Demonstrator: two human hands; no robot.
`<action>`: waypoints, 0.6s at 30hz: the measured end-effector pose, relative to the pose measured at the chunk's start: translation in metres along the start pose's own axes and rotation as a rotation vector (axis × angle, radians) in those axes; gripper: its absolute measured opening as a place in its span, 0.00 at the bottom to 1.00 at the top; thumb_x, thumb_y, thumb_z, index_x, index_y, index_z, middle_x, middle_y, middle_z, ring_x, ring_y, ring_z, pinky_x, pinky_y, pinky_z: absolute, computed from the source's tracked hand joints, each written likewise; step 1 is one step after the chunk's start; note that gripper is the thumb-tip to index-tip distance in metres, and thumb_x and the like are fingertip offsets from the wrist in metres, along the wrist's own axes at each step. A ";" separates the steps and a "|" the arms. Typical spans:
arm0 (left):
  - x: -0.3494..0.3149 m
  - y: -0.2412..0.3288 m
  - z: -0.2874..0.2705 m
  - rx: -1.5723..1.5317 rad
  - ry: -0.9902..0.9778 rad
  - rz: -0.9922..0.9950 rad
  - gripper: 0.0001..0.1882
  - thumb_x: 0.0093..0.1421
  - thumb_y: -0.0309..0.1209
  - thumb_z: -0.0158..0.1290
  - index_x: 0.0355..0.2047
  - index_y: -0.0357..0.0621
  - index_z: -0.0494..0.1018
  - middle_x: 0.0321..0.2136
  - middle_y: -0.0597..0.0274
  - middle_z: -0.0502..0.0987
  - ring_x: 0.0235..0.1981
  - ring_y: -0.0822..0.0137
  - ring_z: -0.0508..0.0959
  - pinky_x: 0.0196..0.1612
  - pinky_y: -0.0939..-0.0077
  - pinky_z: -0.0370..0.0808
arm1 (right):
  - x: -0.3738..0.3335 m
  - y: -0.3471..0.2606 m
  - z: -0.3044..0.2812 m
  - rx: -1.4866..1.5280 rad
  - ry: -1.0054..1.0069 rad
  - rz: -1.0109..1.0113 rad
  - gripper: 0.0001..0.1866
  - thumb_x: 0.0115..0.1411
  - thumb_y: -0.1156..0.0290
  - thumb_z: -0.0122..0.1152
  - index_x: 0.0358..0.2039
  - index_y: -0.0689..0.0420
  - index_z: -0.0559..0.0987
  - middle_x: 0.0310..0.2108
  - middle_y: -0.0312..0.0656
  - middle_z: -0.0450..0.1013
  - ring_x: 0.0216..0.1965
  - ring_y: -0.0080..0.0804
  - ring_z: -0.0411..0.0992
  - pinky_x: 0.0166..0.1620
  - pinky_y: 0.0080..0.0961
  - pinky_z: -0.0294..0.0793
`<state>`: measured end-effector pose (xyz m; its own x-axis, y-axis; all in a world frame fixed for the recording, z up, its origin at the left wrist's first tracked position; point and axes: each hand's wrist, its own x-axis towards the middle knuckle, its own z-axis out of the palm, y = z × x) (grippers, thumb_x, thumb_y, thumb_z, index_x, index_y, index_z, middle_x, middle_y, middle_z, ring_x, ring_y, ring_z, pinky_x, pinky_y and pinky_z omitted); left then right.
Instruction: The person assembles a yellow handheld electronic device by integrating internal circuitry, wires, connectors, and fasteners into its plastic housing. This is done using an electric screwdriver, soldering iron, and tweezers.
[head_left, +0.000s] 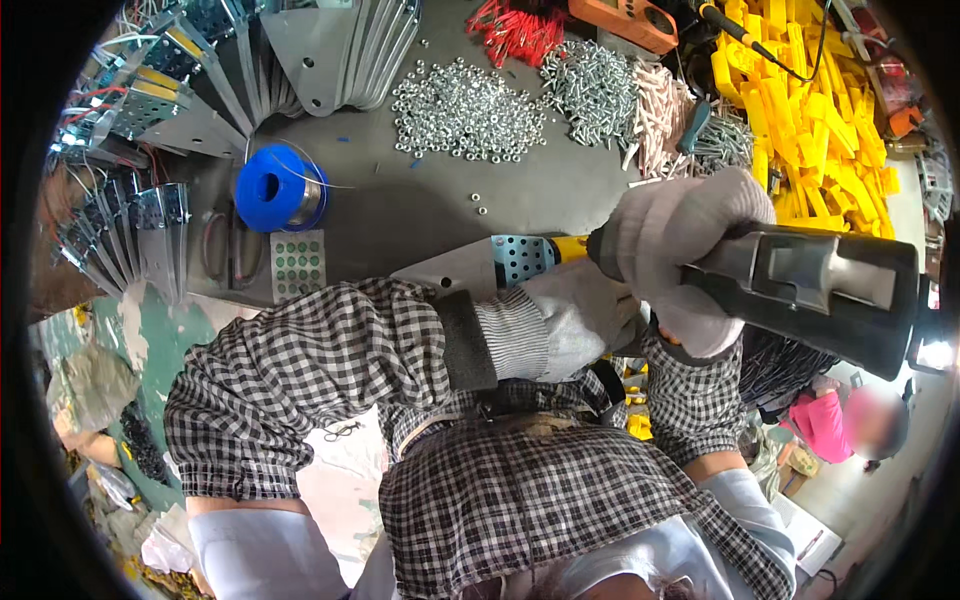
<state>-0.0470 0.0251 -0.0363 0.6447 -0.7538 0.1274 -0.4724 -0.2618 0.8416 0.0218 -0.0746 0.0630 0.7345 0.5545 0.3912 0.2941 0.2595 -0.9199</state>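
- Head view: right hand, toward three o'clock, was wrapped around a black power tool.
- Left hand, near centre, lay against a perforated bracket toward twelve; its closure could not be told.
- Blue spool sat at ten, nuts at twelve.

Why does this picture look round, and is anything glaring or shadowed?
Head view throughout: the wide lens bends edges near its black rim; a light glares white at far right; metal on the power tool in the right hand shines; soft shadow darkens the table near the blue spool.
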 end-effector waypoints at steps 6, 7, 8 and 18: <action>-0.004 0.003 -0.014 0.362 0.049 0.238 0.09 0.54 0.28 0.53 0.36 0.40 0.76 0.36 0.58 0.77 0.37 0.59 0.80 0.39 0.69 0.79 | -0.023 0.013 0.019 -0.330 0.369 -0.034 0.14 0.54 0.74 0.66 0.38 0.56 0.71 0.25 0.34 0.68 0.25 0.24 0.67 0.29 0.22 0.68; -0.004 0.001 -0.006 0.371 0.044 0.242 0.09 0.54 0.28 0.53 0.36 0.40 0.76 0.36 0.58 0.77 0.37 0.59 0.80 0.39 0.69 0.79 | -0.029 0.015 0.022 -0.394 0.446 -0.045 0.14 0.53 0.77 0.65 0.39 0.56 0.72 0.28 0.34 0.69 0.28 0.24 0.68 0.32 0.22 0.69; 0.002 0.008 -0.013 0.392 -0.135 0.109 0.10 0.56 0.28 0.52 0.39 0.40 0.76 0.37 0.59 0.78 0.40 0.59 0.79 0.43 0.68 0.77 | -0.029 0.013 0.022 -0.455 0.518 -0.054 0.16 0.52 0.81 0.64 0.41 0.57 0.72 0.30 0.35 0.70 0.32 0.24 0.69 0.35 0.22 0.71; -0.040 0.001 -0.030 0.525 0.419 0.118 0.38 0.50 0.55 0.59 0.54 0.43 0.66 0.52 0.51 0.71 0.54 0.50 0.72 0.54 0.43 0.68 | -0.035 -0.061 -0.054 0.379 0.466 -0.070 0.27 0.58 0.58 0.63 0.51 0.62 0.69 0.28 0.31 0.61 0.33 0.24 0.64 0.50 0.36 0.69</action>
<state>-0.0552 0.0731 -0.0250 0.6993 -0.5256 0.4845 -0.7147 -0.5297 0.4568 0.0110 -0.1522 0.1042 0.9369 0.1433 0.3188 0.1763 0.5937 -0.7851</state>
